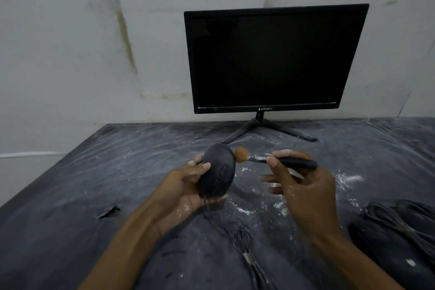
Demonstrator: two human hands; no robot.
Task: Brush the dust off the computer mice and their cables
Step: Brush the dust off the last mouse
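Observation:
My left hand (pixel 186 186) holds a black computer mouse (pixel 217 169) lifted off the table, thumb on its left side and fingers behind it. The mouse's cable (pixel 237 235) hangs from its near end and lies bundled on the table below. My right hand (pixel 303 186) pinches a small brush by its black handle (pixel 294 162). The brush's orange bristles (pixel 242 154) touch the mouse's upper right edge. At the lower right lie another dark mouse (pixel 386 249) and its coiled cable (pixel 397 219).
A black monitor (pixel 273 59) on a two-legged stand (pixel 261 125) is at the back against a stained wall. The table is covered in dark plastic sheeting (pixel 94 172) dotted with white dust (pixel 348 179), with a tear (pixel 109 211) at the left.

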